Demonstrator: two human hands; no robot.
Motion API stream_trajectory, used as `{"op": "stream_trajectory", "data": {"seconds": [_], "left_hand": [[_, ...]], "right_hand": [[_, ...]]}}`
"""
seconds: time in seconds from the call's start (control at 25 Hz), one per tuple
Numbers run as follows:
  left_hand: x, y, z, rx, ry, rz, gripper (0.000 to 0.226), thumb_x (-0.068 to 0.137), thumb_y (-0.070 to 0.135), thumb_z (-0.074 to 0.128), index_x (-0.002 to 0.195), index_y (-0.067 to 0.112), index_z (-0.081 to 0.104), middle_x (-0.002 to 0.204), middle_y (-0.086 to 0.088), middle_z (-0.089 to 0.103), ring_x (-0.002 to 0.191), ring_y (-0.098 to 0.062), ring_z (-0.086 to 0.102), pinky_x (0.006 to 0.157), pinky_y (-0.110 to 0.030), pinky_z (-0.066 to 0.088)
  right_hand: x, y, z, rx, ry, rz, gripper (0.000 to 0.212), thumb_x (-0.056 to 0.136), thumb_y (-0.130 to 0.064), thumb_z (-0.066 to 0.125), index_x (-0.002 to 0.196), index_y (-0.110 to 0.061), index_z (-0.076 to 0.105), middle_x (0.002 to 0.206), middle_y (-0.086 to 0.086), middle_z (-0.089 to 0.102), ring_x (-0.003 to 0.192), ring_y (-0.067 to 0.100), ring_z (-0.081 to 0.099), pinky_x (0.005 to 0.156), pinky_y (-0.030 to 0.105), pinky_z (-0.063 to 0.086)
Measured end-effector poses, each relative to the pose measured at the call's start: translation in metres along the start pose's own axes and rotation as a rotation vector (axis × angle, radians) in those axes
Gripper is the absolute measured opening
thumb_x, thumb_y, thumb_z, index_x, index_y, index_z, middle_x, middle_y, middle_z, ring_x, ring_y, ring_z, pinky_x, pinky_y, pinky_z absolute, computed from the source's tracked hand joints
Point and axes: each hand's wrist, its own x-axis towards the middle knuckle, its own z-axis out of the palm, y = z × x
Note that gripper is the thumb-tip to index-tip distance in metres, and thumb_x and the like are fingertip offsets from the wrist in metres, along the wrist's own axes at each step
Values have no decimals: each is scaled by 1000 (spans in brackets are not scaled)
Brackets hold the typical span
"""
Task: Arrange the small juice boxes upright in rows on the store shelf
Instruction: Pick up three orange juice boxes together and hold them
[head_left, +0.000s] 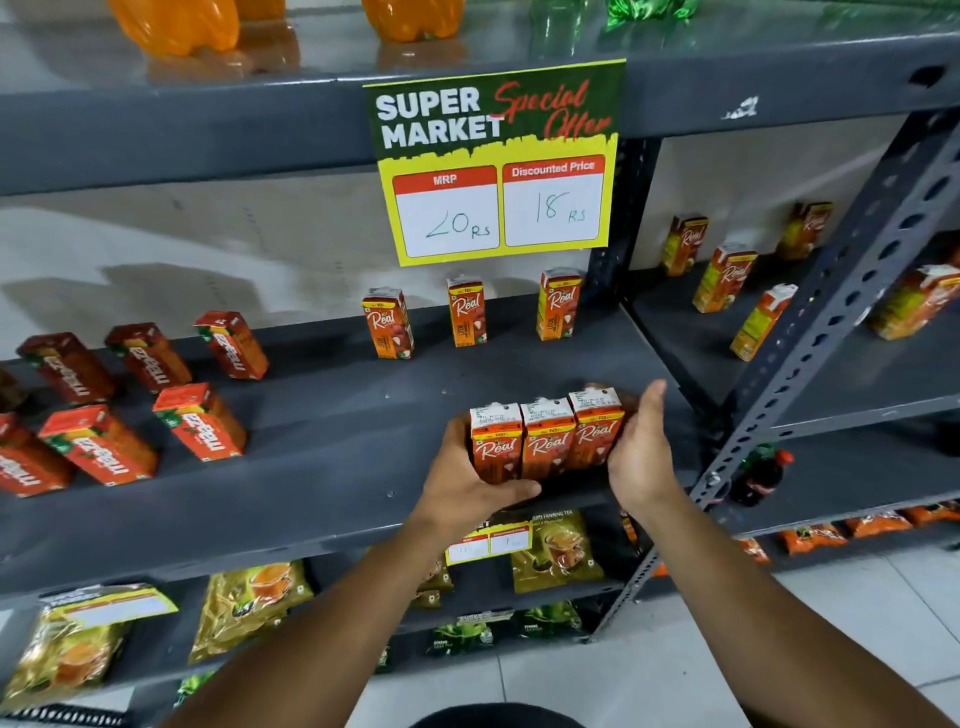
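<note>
Three juice boxes (545, 441), light, stiff cartons, likely crushable: pressed side by side between left hand (467, 483) and right hand (641, 457), fingers clamped on outer faces.

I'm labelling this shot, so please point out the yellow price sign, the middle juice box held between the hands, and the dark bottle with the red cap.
Yellow price sign (498, 208): head view, white price panels.
Middle orange juice box (546, 444): head view, front face.
Dark red-capped bottle (759, 475): head view, body.

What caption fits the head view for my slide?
Left hand and right hand press three Real juice boxes together, upright, on the grey shelf.
</note>
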Motion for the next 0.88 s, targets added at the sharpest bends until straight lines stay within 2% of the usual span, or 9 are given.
{"op": "stream_trajectory", "data": {"seconds": [0.08, 0.24, 0.36, 0.44, 0.52, 0.68, 0.8, 0.88], "left_hand": [[8, -2, 2, 26, 17, 2, 89, 47, 21, 96, 115, 40, 41, 110, 15, 63, 99, 4, 61, 87, -24, 52], [19, -8, 12, -15, 92, 7, 76, 51, 16, 95, 110, 35, 50, 105, 11, 68, 97, -1, 64, 91, -38, 54], [19, -11, 14, -40, 105, 5, 72, 53, 16, 94, 111, 32, 53, 103, 10, 69, 95, -2, 66, 89, -40, 55], [18, -12, 14, -39, 107, 4, 71, 54, 18, 93, 110, 34, 53, 103, 11, 69, 95, -3, 66, 88, -38, 55], [16, -11, 14, -33, 104, 9, 70, 55, 20, 93, 109, 37, 53, 104, 11, 68, 97, -5, 65, 89, -36, 55], [14, -8, 12, -24, 74, 9, 74, 52, 25, 93, 113, 35, 51, 108, 11, 66, 102, -7, 63, 90, -35, 53], [12, -6, 12, -17, 67, 11, 74, 52, 27, 92, 112, 36, 50, 108, 11, 66, 102, -6, 62, 91, -36, 53], [13, -7, 13, -31, 72, 14, 74, 55, 24, 92, 117, 30, 52, 108, 9, 67, 102, -8, 63, 91, -39, 54]], "right_hand": [[3, 0, -3, 56, -34, 12, 69, 76, -74, 32, 109, -24, 66, 103, -1, 77, 102, 15, 69, 83, 33, 51], [5, 4, -5, -30, -95, 34, 76, 77, -73, 29, 120, -18, 61, 112, 5, 73, 108, 17, 67, 94, 37, 48], [5, 5, -4, -91, -116, 39, 83, 78, -74, 28, 126, -13, 58, 120, 13, 69, 112, 21, 65, 93, 36, 50], [4, 5, -3, -105, -118, 31, 81, 75, -77, 32, 121, -17, 61, 118, 11, 70, 109, 18, 66, 83, 27, 53], [3, 5, -3, -113, -119, 40, 86, 66, -85, 37, 118, -21, 63, 114, 6, 73, 106, 14, 68, 79, 24, 51], [3, 5, -3, -126, -104, 41, 102, 51, -95, 46, 120, -21, 61, 109, 2, 75, 105, 15, 68, 88, 33, 50], [4, 5, -3, -125, -90, 47, 105, 49, -96, 46, 121, -21, 60, 114, 6, 72, 105, 16, 68, 99, 40, 47], [5, 5, -3, -125, -100, 44, 105, 49, -96, 47, 121, -21, 60, 115, 6, 72, 106, 16, 68, 99, 40, 47]]}}
